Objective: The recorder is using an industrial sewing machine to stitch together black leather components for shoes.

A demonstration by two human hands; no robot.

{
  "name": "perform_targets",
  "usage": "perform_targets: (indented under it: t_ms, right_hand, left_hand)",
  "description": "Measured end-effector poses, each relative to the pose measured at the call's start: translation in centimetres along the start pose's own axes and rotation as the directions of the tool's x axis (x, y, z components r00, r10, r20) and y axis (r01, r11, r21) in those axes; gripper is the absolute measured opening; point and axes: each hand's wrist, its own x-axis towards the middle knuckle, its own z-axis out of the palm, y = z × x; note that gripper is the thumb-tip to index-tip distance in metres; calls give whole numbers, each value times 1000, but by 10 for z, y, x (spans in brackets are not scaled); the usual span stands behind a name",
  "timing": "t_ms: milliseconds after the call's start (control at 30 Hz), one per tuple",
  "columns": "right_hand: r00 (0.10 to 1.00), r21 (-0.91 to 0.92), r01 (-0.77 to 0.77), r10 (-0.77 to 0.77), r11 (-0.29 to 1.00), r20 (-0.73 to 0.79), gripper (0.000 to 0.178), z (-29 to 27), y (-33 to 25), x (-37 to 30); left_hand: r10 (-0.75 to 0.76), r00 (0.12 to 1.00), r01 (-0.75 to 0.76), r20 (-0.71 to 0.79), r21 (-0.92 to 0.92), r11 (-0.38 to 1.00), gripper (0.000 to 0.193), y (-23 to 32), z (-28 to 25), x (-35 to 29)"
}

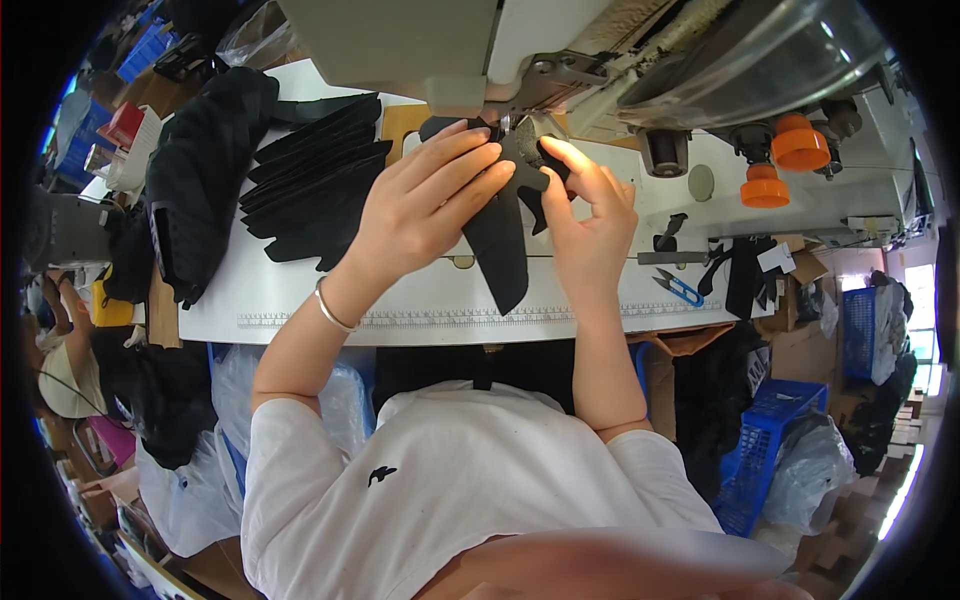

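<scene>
Left hand [425, 205]: laid palm down, fingers extended and slightly apart, fingertips resting on a black fabric piece [500, 265]. Right hand [592, 212]: thumb and index finger closed on a dark fold of the fabric, just right of the left fingertips. We record the fabric piece at the working end of a sewing machine [395, 40], its long tapered end pointing toward the wearer; whether the needle is in the cloth we cannot tell.

Left wrist: one pale bangle [330, 305].

Left of the hands, on the white counter [225, 315]: one fanned stack of cut black fabric pieces [320, 185]; beyond it, one bulky black fabric bundle [205, 180].

Counter's front edge: one ruler strip [420, 319], running crosswise nearer the wearer than the fabric piece.

Right of the hands: one pair of blue-handled thread snips [680, 288], lying near a grey flat bar [672, 258]; farther up, two orange caps [800, 146], set side by side at different heights.

Below the counter, to the right, we list one blue plastic crate [775, 440], with a clear plastic bag [815, 465] beside it.
</scene>
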Motion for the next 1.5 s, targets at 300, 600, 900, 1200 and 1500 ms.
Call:
perform_targets:
  t_ms: [300, 600, 900, 1200, 1500]
  right_hand:
    - [998, 24, -2, 1, 1000, 64, 34, -7, 0, 9]
    - [994, 175, -72, 56, 982, 96, 34, -6, 6, 9]
    - [968, 314, -176, 107, 933, 227, 35, -9, 8, 11]
    - [973, 261, -126, 68, 957, 218, 34, -11, 7, 11]
    - [964, 224, -135, 76, 965, 253, 34, -12, 9, 14]
  left_hand:
    - [-34, 999, 36, -31, 63, 997, 33, 7, 3, -1]
    - [-22, 999, 24, -24, 86, 996, 34, 7, 4, -1]
    - [-281, 953, 278, -109, -40, 960, 32, 18, -1, 17]
    - [-128, 990, 130, -63, 45, 990, 30, 16, -1, 13]
    - [21, 996, -36, 83, 185, 982, 33, 14, -7, 12]
